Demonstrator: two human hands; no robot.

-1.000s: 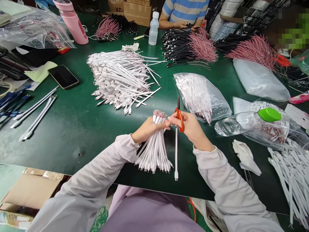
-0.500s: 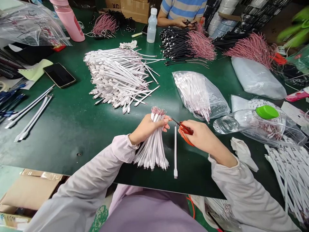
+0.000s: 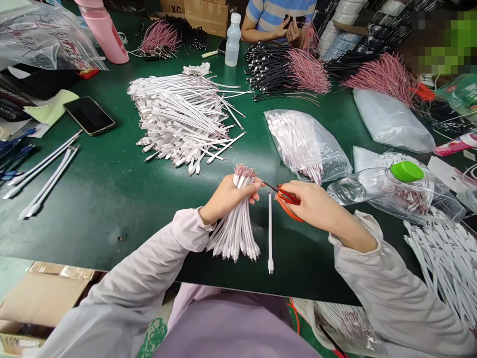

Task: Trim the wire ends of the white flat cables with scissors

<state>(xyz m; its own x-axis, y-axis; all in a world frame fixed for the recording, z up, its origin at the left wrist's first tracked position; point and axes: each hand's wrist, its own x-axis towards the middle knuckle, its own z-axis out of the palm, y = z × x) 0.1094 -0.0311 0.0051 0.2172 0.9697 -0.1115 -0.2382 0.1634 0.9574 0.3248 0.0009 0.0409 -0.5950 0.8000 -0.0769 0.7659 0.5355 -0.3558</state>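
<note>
My left hand [image 3: 231, 198] is wrapped round a bundle of short white cables [image 3: 238, 233], their pinkish bare wire ends up and their plugs fanned out toward me. My right hand [image 3: 311, 203] grips scissors [image 3: 288, 199] with orange-red handles. The dark blades point left and reach the fingertips of my left hand; whether anything lies between them is too small to tell. Just below the blades a single white cable [image 3: 270, 233] lies on the green table, plug end toward me. Beyond my hands spreads a large pile of white cables [image 3: 182, 119].
Bagged white cables [image 3: 294, 139] and a clear bottle with a green cap [image 3: 406, 171] lie to the right, near more loose cables [image 3: 447, 263]. A phone [image 3: 89, 115] is at left. Across the table a person in a striped shirt [image 3: 279, 17] sits behind black cables [image 3: 268, 69].
My right forearm has swung slightly outward, and the scissors have tilted a little, handles lower. My left hand and the bundle hold still. The person opposite has raised their hands.
</note>
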